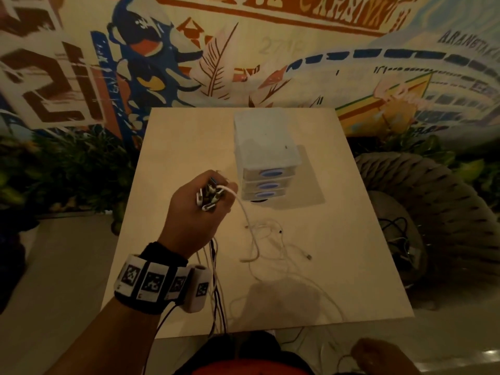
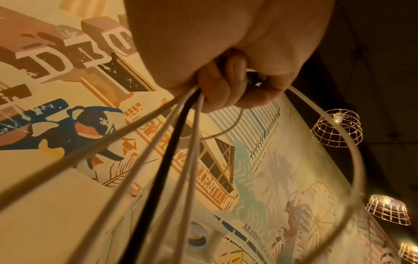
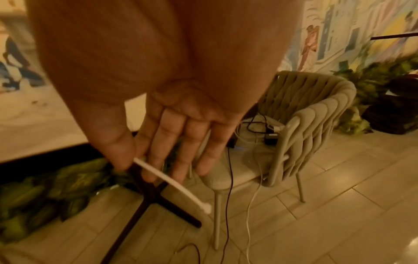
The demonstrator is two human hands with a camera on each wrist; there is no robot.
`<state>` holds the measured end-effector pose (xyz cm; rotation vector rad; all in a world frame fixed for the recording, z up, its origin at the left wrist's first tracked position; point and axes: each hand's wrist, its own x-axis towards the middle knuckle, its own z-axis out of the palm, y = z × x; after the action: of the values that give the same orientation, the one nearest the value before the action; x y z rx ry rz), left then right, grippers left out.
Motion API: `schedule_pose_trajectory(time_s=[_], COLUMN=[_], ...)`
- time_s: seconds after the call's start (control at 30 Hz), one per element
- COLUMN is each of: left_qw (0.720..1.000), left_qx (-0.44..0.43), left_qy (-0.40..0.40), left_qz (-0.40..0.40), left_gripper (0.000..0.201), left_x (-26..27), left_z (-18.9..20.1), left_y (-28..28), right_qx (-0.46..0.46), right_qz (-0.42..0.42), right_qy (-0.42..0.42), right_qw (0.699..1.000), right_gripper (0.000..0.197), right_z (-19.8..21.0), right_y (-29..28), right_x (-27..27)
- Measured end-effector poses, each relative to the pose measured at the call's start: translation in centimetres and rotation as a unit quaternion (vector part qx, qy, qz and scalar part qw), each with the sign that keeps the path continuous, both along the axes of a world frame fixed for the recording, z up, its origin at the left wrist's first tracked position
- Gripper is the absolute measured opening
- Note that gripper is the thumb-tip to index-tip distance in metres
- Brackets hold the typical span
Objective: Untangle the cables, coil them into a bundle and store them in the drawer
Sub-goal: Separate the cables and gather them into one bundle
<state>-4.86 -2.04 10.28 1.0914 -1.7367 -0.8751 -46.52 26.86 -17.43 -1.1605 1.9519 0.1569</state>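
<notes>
My left hand [image 1: 201,209] is raised above the wooden table [image 1: 167,163] and grips the plug ends of several cables [image 1: 209,198]. In the left wrist view the left hand [image 2: 226,85] is curled round the white strands and one black cable [image 2: 167,164]. These strands hang down past my wrist. More white cable [image 1: 266,239] lies loose and looped on the table. A white drawer unit [image 1: 266,147] with three shut drawers stands at the back. My right hand [image 3: 140,164] is low, off the table's near right corner, and pinches a white cable tie [image 3: 178,182] between thumb and forefinger.
A woven beige chair [image 3: 312,125] stands right of the table with a charger and cords on its seat. The table's dark cross foot [image 3: 158,200] rests on the tiled floor. Green plants line the painted wall. Wire lamps [image 2: 337,130] hang overhead.
</notes>
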Motion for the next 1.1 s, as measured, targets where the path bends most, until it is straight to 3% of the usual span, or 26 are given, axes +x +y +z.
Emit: schedule_pose_trajectory(time_s=[0.03, 0.07, 0.17, 0.2, 0.27, 0.33, 0.47, 0.53, 0.63, 0.73, 0.77, 0.8, 0.87, 0.93, 1.0, 1.1], left_qw=[1.000, 0.999, 0.992, 0.988, 0.980, 0.972, 0.959, 0.957, 0.964, 0.972, 0.972, 0.969, 0.958, 0.947, 0.940, 0.928], left_qx=[0.001, -0.007, -0.048, -0.048, -0.031, -0.024, -0.026, -0.014, 0.023, 0.031, 0.018, -0.002, -0.048, -0.079, -0.092, -0.098], left_qy=[-0.001, -0.011, -0.041, -0.041, -0.040, -0.058, -0.120, -0.115, -0.072, -0.059, -0.077, -0.105, -0.168, -0.215, -0.236, -0.260], left_qz=[-0.015, -0.031, -0.109, -0.137, -0.192, -0.228, -0.254, -0.264, -0.256, -0.227, -0.223, -0.222, -0.226, -0.225, -0.229, -0.250], left_gripper=[0.029, 0.029, 0.024, 0.021, 0.016, 0.015, 0.013, 0.011, 0.016, 0.014, 0.014, 0.014, 0.013, 0.021, 0.032, 0.031], left_x=[-0.1, -0.2, -0.5, -0.7, -1.5, -2.2, -2.8, -2.8, -2.1, -1.3, -1.1, -1.0, -1.2, -1.5, -1.7, -2.0], left_z=[0.3, 0.4, 0.7, 0.8, 1.2, 1.4, 1.1, 1.2, 1.3, 1.0, 0.8, 0.5, -0.1, -0.8, -1.3, -1.6], left_y=[0.4, 0.7, 1.7, 2.1, 2.8, 3.4, 3.7, 3.7, 3.4, 2.7, 2.5, 2.2, 1.9, 2.0, 1.9, 1.9], right_qx=[-0.016, -0.040, -0.180, -0.257, -0.361, -0.364, -0.331, -0.341, -0.340, -0.271, -0.237, -0.208, -0.172, -0.154, -0.127, -0.118], right_qz=[-0.012, -0.011, -0.043, -0.037, -0.037, 0.004, 0.067, -0.004, -0.163, -0.259, -0.269, -0.257, -0.188, -0.143, -0.150, -0.185], right_qy=[-0.002, 0.004, -0.018, -0.041, -0.134, -0.256, -0.374, -0.438, -0.529, -0.604, -0.608, -0.596, -0.519, -0.449, -0.435, -0.478], right_qw=[1.000, 0.999, 0.983, 0.965, 0.922, 0.896, 0.864, 0.832, 0.760, 0.703, 0.708, 0.732, 0.816, 0.868, 0.878, 0.851], right_gripper=[0.039, 0.043, 0.020, 0.023, 0.037, 0.048, 0.044, 0.040, 0.044, 0.047, 0.039, 0.032, 0.031, 0.030, 0.024, 0.021], right_z=[4.4, 7.9, 15.7, 18.2, 22.4, 26.2, 28.9, 29.0, 28.8, 29.4, 29.7, 30.0, 29.6, 28.8, 27.7, 26.6], right_y=[-2.0, -4.1, -9.8, -11.7, -15.2, -18.3, -22.4, -23.5, -24.3, -24.6, -24.6, -24.5, -24.5, -24.5, -24.6, -25.2], right_x=[3.0, 4.8, 7.7, 8.7, 11.4, 14.5, 18.9, 20.0, 20.6, 20.3, 20.4, 20.7, 21.2, 21.7, 21.8, 21.4])
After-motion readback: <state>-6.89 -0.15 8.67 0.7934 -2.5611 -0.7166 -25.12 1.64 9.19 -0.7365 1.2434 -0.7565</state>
